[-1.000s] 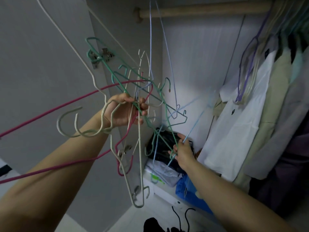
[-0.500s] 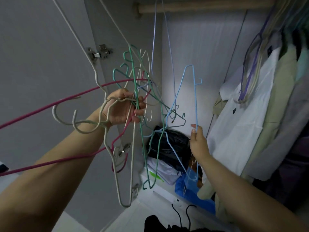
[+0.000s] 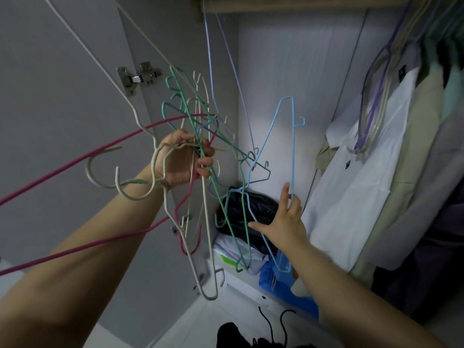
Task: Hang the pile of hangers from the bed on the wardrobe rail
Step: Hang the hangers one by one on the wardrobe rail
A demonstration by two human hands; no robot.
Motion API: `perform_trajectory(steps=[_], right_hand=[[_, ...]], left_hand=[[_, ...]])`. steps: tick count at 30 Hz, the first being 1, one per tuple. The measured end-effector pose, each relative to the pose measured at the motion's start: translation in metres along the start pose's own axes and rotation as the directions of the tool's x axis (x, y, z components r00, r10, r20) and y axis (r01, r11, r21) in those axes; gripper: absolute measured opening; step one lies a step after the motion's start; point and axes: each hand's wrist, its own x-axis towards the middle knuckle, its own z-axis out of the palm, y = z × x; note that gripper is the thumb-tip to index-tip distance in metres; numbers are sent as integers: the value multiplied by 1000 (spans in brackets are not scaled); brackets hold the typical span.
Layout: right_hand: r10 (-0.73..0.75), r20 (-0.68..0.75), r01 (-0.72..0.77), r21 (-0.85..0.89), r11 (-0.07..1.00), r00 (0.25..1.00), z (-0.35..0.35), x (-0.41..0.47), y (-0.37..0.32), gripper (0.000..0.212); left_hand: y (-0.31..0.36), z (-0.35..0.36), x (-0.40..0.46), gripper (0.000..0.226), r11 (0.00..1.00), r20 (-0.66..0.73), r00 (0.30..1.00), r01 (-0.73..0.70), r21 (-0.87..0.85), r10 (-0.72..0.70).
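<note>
My left hand grips a tangled bundle of wire hangers in front of the open wardrobe: green, cream and pink ones, with cream hooks sticking out to the left. A light-blue hanger stands upright to the right of the bundle, its lower end caught among the green wires. My right hand holds its long wire between the fingers, thumb spread out to the left. The wooden wardrobe rail runs across the top. A thin pale-blue hanger hangs from its left end.
The wardrobe door with a metal hinge stands at the left. Shirts and purple hangers fill the rail's right side. Below lie a black bag, folded clothes and a blue bag.
My right hand pulled the light-blue hanger out of the bundle and up to the right. In the last half second it slid lower on the wire and its thumb spread out.
</note>
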Motion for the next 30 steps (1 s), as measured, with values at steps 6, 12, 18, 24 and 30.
perform_trajectory(steps=[6,12,18,24,30], right_hand=[[168,-54,-154,199,968,984,20,-13,-15,134],[217,-61,-207,142,968,974,13,-12,-22,132],[217,42,-221,174,960,975,7,4,-21,132],[192,-38,-181,204,962,981,-8,16,-14,124],[226,-75,-212,166,963,971,-16,9,16,126]], left_hand=[[-4,-4,7,30,995,80,997,-6,-102,14],[-5,-3,5,32,998,89,996,5,-70,1],[-7,-9,5,35,999,116,992,51,-13,-49],[-17,-2,7,37,993,133,985,107,41,-111],[2,-8,6,35,996,88,993,78,34,-81]])
